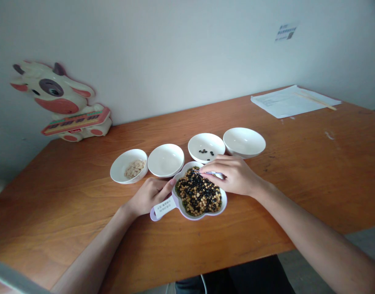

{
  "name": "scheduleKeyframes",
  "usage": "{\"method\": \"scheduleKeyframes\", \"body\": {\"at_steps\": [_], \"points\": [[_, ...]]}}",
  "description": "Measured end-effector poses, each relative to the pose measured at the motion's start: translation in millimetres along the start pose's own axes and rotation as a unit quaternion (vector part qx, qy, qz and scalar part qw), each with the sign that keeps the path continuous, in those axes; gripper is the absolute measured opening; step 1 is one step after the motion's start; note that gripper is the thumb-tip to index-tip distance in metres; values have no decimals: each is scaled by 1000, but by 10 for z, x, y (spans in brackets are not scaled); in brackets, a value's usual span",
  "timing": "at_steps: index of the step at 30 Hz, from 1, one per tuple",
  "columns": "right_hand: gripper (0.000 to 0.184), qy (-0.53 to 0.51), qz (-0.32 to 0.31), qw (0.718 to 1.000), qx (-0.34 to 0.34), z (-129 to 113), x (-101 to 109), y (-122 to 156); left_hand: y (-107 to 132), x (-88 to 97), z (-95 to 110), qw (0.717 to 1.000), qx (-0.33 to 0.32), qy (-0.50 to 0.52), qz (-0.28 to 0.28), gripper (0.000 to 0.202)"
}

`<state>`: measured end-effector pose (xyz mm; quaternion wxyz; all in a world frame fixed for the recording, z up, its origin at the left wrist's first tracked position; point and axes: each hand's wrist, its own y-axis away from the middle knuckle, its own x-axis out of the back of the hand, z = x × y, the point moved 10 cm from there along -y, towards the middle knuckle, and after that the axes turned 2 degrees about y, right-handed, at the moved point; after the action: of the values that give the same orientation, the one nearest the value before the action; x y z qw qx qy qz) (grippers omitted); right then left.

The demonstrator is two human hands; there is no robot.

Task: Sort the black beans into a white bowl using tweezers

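Observation:
A flower-shaped white dish (pixel 223 200) with a handle holds mixed black, yellow and green beans. My left hand (pixel 149 196) rests closed at the dish's left rim, above the handle, thumb touching the rim. My right hand (pixel 233 174) hovers over the dish's far right side, pinching metal tweezers (pixel 209 173) whose tips point left over the beans. Behind the dish stand several small white bowls: one with pale beans (pixel 129 165), one bare (pixel 165 160), one with a few black beans (pixel 206 148), one bare (pixel 244 141).
A cow-shaped toy (pixel 60 102) stands at the back left against the wall. Papers (pixel 291 101) with a chopstick-like stick lie at the back right. The wooden table's (pixel 312 171) front edge runs just below my forearms.

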<state>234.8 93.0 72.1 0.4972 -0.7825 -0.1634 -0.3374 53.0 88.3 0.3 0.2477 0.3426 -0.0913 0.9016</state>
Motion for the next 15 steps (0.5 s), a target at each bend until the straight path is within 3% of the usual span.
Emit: {"method": "scheduleKeyframes", "body": {"at_steps": [15], "points": [[10, -12, -19, 1000, -20, 39, -63, -10, 6, 0, -1, 1000, -1, 3, 1, 58]]}}
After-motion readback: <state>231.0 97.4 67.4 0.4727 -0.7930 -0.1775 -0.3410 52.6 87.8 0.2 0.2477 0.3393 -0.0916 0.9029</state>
